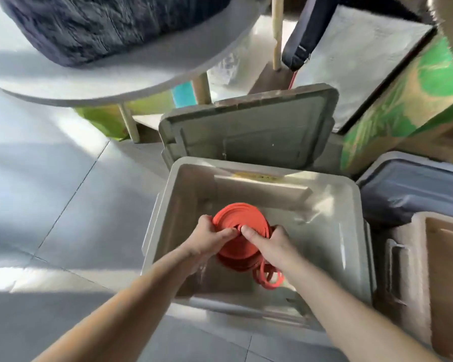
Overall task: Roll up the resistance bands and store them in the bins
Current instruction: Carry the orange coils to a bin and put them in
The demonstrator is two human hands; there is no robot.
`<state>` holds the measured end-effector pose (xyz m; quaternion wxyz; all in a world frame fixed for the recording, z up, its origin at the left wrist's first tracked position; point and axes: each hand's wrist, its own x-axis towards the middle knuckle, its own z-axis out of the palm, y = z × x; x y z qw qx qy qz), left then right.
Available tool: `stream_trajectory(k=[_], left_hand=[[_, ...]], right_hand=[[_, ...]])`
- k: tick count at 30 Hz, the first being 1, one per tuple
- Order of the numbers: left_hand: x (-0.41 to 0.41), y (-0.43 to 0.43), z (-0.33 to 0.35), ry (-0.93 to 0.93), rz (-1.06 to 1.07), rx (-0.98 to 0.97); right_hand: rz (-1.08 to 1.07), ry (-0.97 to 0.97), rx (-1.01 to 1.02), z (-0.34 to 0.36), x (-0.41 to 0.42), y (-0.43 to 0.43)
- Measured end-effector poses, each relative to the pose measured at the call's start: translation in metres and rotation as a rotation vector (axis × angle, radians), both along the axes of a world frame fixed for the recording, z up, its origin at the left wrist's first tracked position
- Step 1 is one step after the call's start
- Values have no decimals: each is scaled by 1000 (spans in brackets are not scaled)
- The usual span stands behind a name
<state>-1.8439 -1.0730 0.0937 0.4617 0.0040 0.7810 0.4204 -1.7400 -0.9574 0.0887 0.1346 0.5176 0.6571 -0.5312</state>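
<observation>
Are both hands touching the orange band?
Touching. The head view shows the left hand and the right hand both gripping the rolled orange band, thumbs pressed on top.

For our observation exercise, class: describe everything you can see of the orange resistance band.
The orange resistance band is a flat, rubbery-looking strip wound into a round coil, with loose loops hanging at its near edge. The left hand and right hand grip it from either side, thumbs meeting on its face, inside the open beige bin.
</observation>
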Motion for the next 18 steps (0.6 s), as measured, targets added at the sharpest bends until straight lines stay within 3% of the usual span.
stream_trajectory(k=[8, 12, 18], left_hand=[[-25, 12, -84, 24, -26, -170], [-27, 9, -99, 261, -229, -405], [-26, 20, -63, 291, -316, -357]], right_hand=[[325, -159, 185, -97, -38, 5], [471, -194, 329, -95, -31, 5], [661, -178, 366, -59, -10, 29]])
